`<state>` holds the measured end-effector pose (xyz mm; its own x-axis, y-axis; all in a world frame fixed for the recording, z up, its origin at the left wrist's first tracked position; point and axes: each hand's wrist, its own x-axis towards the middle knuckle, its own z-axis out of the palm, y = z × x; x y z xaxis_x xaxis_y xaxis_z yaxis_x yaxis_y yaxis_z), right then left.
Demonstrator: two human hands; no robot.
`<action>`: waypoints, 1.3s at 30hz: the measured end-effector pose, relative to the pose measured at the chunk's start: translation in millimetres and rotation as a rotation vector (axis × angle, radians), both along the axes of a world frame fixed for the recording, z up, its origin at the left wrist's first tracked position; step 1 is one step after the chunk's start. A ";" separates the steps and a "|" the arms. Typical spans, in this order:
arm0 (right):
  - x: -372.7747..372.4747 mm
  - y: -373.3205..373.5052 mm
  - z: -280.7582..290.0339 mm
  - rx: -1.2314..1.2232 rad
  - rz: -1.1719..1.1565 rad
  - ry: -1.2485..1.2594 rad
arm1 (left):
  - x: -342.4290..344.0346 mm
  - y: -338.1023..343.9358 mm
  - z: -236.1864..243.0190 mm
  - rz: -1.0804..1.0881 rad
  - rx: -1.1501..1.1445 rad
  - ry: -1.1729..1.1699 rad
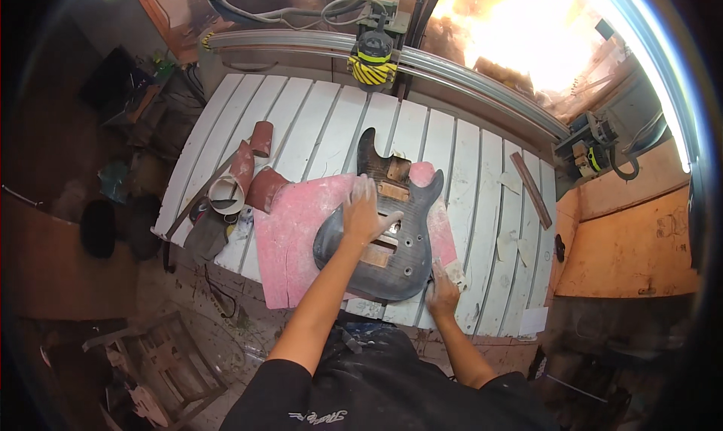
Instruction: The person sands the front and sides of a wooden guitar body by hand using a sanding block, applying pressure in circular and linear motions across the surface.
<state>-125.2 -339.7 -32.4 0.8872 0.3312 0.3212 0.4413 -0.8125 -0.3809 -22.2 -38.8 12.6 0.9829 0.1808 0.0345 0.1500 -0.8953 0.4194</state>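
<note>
A dark grey, dusty electric guitar body (pixel 410 254) lies flat on a pink cloth (pixel 286 243). Bare-wood pockets and routed openings show in its face. My left hand (pixel 362 212) rests on the upper left part of the body, palm down, fingers stretched out and thumb apart, holding nothing. At the lower right edge of the body is my right hand (pixel 443 294), its fingers bent against the side. What they may hold there is hidden. A small pale, worn piece (pixel 456 273) lies right beside those fingers.
The white slatted table (pixel 482 205) carries reddish-brown sandpaper rolls (pixel 242 167), a white-lined tube (pixel 226 196) and a dark cloth (pixel 205 237) at left. A brown strip (pixel 531 191) lies at right. A gantry rail (pixel 482 84) with a tool head (pixel 373 58) spans the far side.
</note>
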 end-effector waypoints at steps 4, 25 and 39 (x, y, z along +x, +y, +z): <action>-0.9 -2.1 8.0 -0.017 -0.042 0.082 | -6.2 2.2 -2.9 -0.045 -0.023 -0.055; -16.9 70.5 104.0 0.710 0.251 1.305 | -202.9 -2.9 84.4 -0.045 -1.001 0.031; 3.2 -3.4 62.9 0.397 -0.058 0.517 | -220.3 0.5 28.7 0.263 -1.279 -0.053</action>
<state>-122.0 -343.1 30.5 0.9729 0.2224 -0.0635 0.0805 -0.5830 -0.8085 -242.5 -38.3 41.3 0.9160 0.3000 -0.2665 0.2155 0.1924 0.9574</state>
